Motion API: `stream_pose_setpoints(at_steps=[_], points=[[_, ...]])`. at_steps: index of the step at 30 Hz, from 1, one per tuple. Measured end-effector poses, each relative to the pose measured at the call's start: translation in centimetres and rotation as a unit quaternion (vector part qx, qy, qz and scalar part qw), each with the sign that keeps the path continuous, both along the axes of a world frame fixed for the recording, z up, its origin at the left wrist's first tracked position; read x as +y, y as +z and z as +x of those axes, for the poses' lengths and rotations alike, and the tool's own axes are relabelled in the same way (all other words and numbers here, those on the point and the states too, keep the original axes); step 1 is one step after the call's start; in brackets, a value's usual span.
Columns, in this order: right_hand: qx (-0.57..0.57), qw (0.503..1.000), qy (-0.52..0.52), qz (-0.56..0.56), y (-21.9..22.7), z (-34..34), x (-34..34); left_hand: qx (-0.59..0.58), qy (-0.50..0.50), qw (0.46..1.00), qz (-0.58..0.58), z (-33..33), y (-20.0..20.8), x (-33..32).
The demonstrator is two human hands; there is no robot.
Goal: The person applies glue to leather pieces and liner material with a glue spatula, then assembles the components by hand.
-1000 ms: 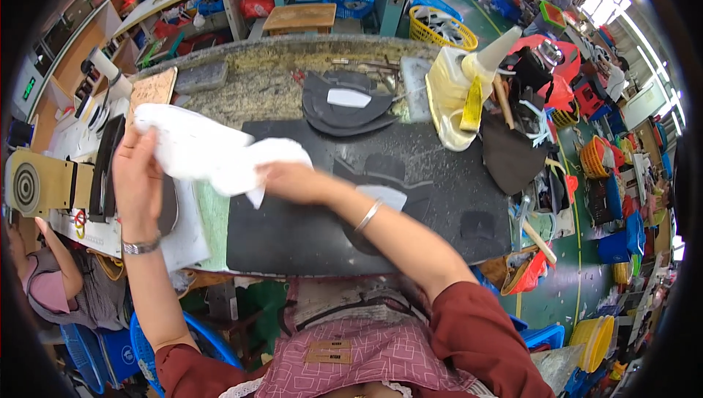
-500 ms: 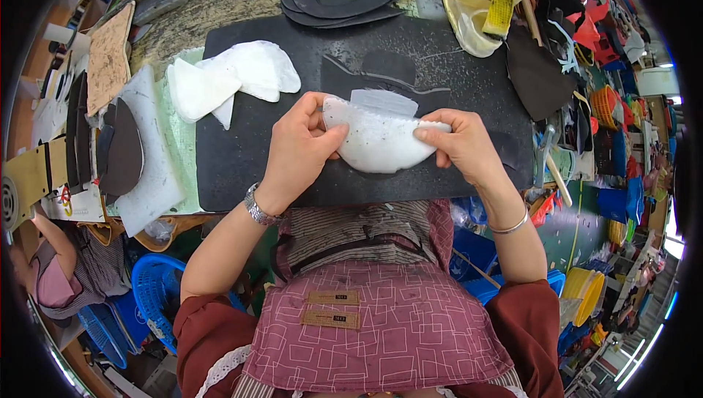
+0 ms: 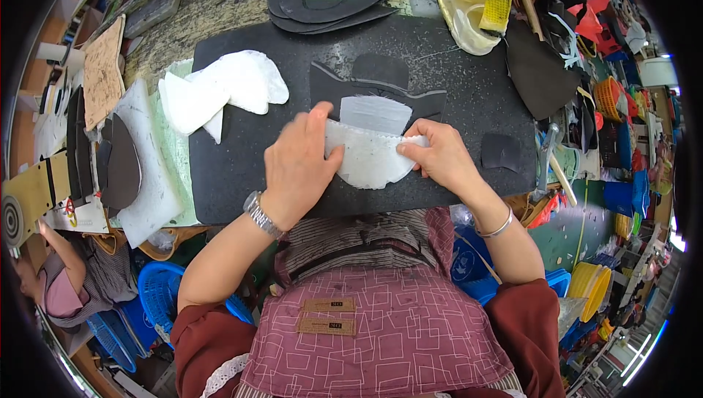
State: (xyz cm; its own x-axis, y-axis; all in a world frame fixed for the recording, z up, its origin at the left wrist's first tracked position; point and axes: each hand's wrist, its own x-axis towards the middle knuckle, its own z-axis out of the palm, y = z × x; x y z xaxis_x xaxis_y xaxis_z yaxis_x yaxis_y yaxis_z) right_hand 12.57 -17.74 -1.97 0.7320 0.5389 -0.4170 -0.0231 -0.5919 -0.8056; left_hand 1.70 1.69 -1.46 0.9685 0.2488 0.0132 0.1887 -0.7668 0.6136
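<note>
A white half-moon sheet (image 3: 366,158) with a finely toothed straight upper edge lies over a black cut piece (image 3: 377,83) that carries a pale grey patch (image 3: 375,114). The toothed edge runs across the lower part of that patch. At the sheet's right corner, my right hand (image 3: 445,158) pinches it between thumb and fingers. Beside the left edge is my left hand (image 3: 299,167), fingers stretched out and slightly blurred, its thumb close to or touching the sheet.
On the black work board (image 3: 234,178) lie a stack of white pieces (image 3: 227,90) and a small black piece (image 3: 502,150). Black cut pieces (image 3: 326,2) sit at the back, near a yellowish plastic container (image 3: 469,10). A hammer (image 3: 560,175) rests at right. Another person's arm (image 3: 62,248) shows at left.
The white sheet has come down nearer to me and flattened, exposing more of the grey patch. My left fingers have let go of its left end and straightened; the right hand still pinches.
</note>
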Motion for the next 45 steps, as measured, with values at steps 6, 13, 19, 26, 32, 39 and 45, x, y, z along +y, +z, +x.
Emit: stream_pose_setpoints(at_steps=[6,13,19,26,32,39,45], points=[[-0.26,0.953,0.114,-0.105,-0.2,0.5,-0.3,-0.046,-0.341,0.93,0.125,-0.8,-1.3,-0.9],[-0.554,0.821,-0.074,-0.121,2.3,7.5,-10.2,0.041,-0.322,0.928,0.182,-3.1,-0.2,-2.5],[-0.529,0.819,-0.079,-0.207,-0.9,9.6,-17.4,0.047,-0.297,0.952,0.05,-2.2,1.6,-3.8],[-0.615,0.779,0.073,-0.102,2.3,2.2,-15.0,-0.425,-0.348,0.821,0.158,11.8,3.0,-14.7],[-0.144,0.902,-0.398,0.08,3.0,-2.3,-16.9,-0.508,-0.41,0.743,0.145,15.4,0.7,-18.0],[0.117,0.825,-0.383,0.399,3.5,-0.9,-16.3,-0.522,-0.428,0.715,0.183,13.6,2.9,-16.2],[-0.057,0.868,-0.275,0.409,8.1,-3.6,-13.3,-0.264,-0.33,0.88,-0.218,6.8,9.8,-13.6]])
